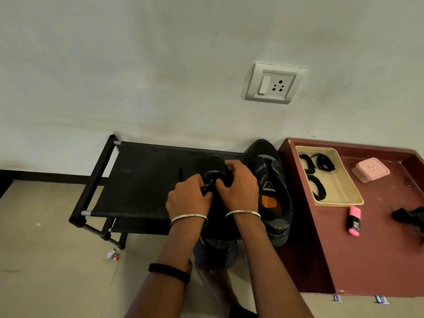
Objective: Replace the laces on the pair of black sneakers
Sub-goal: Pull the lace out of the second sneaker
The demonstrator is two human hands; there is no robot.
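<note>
Matt cloth rack, glossy tray.

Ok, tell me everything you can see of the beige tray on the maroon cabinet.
The tray is shallow, rectangular and beige, plastic by its look, with a raised rim and rounded corners. It lies flat on the maroon cabinet, by its left edge near the wall. Inside are three coiled bundles of what look like black laces, toward the far and left side; the rest is bare. A pink highlighter lies just off its near end, not touching.
</note>
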